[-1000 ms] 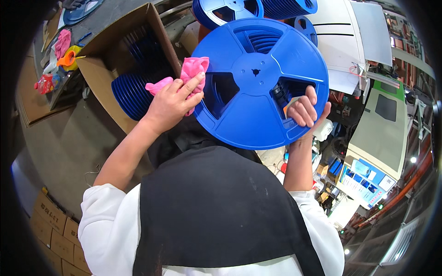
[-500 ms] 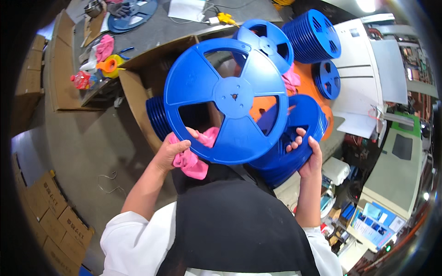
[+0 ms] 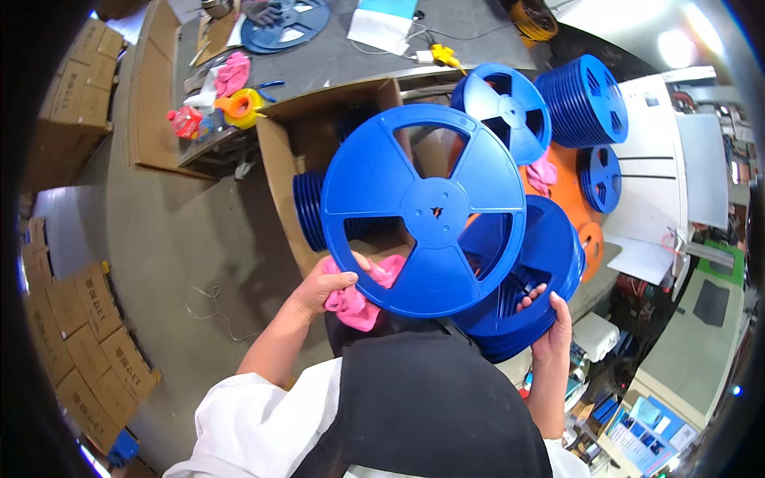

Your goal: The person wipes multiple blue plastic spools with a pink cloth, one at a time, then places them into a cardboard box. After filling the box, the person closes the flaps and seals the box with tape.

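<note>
A large blue plastic reel [image 3: 434, 213] with wide cut-out windows faces up in front of me. My left hand [image 3: 328, 285] is closed on its lower left rim, with a crumpled pink cloth [image 3: 355, 309] between hand and reel. At the lower right, my right hand [image 3: 550, 323] grips the rim of another blue reel [image 3: 550, 255], fingers reaching through its window; further reels lie under that one, and how many it holds is hidden. The held reel partly covers this stack.
An open cardboard box [image 3: 279, 171] holds more reels. Blue reel stacks [image 3: 586, 99] and a pink cloth [image 3: 542, 174] rest on an orange surface [image 3: 567, 193]. Behind is a grey workbench [image 3: 335, 64] with a yellow-and-orange container [image 3: 241, 107]. Cartons [image 3: 96, 334] stand at left.
The view has shifted, so most of the scene sits farther right. Both hands keep their grips, and the large reel appears lower and slightly farther right in the picture.
</note>
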`<state>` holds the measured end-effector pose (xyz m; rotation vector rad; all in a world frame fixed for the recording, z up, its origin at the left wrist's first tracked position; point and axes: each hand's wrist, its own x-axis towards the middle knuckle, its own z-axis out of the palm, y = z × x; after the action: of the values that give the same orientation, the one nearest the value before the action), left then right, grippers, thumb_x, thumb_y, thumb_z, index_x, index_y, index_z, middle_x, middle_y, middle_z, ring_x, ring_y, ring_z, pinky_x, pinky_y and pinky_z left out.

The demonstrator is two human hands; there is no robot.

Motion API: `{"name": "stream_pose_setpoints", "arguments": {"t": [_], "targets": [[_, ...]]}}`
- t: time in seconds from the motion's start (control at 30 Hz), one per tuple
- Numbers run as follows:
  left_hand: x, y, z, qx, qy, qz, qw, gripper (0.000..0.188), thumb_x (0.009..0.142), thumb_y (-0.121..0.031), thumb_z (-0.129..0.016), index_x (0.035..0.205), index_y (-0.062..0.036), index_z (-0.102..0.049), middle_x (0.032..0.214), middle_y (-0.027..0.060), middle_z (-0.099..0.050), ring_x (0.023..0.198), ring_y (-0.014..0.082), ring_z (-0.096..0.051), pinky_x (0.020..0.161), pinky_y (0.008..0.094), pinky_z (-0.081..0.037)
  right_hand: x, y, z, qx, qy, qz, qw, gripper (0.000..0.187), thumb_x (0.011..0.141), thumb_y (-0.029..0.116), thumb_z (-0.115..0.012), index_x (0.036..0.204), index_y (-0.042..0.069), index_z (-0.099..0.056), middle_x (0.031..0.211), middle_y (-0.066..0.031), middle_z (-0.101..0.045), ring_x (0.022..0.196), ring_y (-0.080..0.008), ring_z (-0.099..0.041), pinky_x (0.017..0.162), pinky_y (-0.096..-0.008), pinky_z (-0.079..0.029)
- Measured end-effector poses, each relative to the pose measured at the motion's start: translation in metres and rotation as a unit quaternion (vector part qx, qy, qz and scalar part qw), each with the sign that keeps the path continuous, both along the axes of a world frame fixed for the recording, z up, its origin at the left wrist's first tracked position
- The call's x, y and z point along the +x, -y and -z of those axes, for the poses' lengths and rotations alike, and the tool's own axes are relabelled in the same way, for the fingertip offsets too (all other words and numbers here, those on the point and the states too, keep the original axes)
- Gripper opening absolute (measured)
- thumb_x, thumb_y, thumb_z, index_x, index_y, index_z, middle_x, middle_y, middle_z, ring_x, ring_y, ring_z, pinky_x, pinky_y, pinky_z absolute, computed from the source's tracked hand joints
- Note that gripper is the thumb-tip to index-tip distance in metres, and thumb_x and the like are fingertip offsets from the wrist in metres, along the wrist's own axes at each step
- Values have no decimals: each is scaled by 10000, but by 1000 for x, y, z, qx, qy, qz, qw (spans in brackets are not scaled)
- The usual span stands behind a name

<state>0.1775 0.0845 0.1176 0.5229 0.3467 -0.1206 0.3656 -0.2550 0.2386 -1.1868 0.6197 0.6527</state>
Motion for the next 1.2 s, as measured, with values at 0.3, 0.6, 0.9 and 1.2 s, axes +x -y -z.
{"name": "stream_pose_setpoints", "arguments": {"t": [0.3,0.6,0.9,1.2], "targets": [[-17,-4,11,152,-163,-36,974,260,864,-117,-646,1093,-1,-604,1030,107,-653,938,209,-650,870,353,-519,-17,5,-3,-85,27,24,996,267,840,199,-677,1013,1,-626,1145,-95,-594,1049,-327,-634,828,-418,-561],[37,-32,135,353,-324,-203,854,153,873,25,-472,883,-43,-608,638,42,-587,442,116,-529,406,289,-390,-26,13,-13,-52,25,14,998,280,839,245,-652,1024,40,-607,1051,-132,-654,957,-269,-661,870,-429,-540],[79,-46,216,437,-378,-160,800,75,844,-29,-569,832,-71,-630,720,41,-664,603,137,-645,559,291,-501,-38,11,-14,-10,51,22,998,294,854,288,-626,1018,58,-545,802,-70,-597,765,-212,-589,867,-437,-505],[73,-18,223,488,-412,-80,765,350,828,-49,-611,1176,-84,-596,909,109,-686,738,219,-678,666,328,-534,-40,3,-14,21,127,-12,992,304,843,284,-617,1003,41,-528,721,-36,-526,664,-153,-493,690,-332,-437]]}}
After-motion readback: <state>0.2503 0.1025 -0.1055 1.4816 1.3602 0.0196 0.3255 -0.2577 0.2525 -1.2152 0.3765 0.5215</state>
